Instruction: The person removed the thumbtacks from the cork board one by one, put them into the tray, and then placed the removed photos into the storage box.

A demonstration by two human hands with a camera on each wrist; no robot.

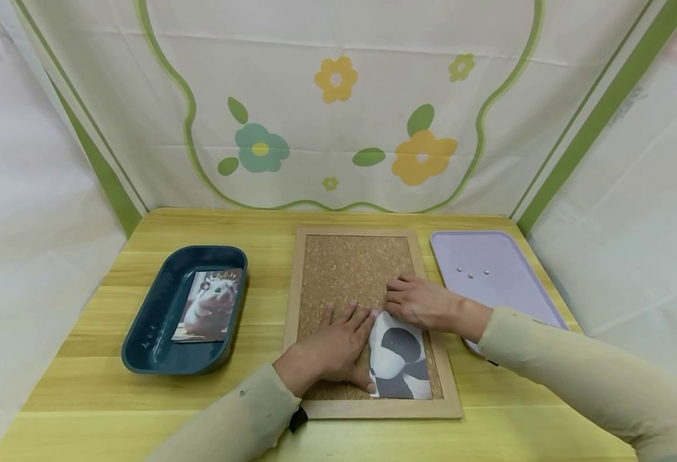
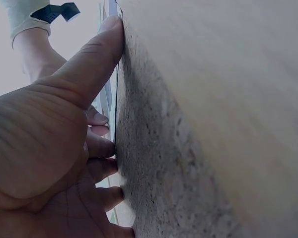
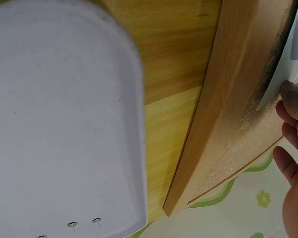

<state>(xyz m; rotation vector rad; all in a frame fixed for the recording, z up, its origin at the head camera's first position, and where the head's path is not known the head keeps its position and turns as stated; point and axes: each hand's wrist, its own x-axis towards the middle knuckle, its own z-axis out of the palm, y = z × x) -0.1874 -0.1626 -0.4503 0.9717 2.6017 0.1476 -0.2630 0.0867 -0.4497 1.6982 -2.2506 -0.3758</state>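
Observation:
A printed picture of a black-and-white animal [image 1: 407, 378] lies at the lower right of a wood-framed corkboard [image 1: 344, 269]. My left hand [image 1: 332, 353] rests palm down on the cork with fingers spread, its index fingertip and thumb [image 2: 97, 54] along the picture's left edge. At the picture's top edge, the curled fingers of my right hand [image 1: 421, 301] pinch the paper near the left hand's index finger. The right wrist view shows the picture's corner [image 3: 270, 89] lifted slightly from the cork. Anything small between the right fingertips is hidden.
On the right, partly under the right forearm, sits a lilac tray [image 1: 482, 247] with several thumbtacks [image 1: 470, 276]. A dark blue basin [image 1: 156, 314] to the left holds a picture of a white, rodent-like animal [image 1: 211, 305]. Behind the wooden table [image 1: 257, 224] hangs a flowered cloth [image 1: 292, 77].

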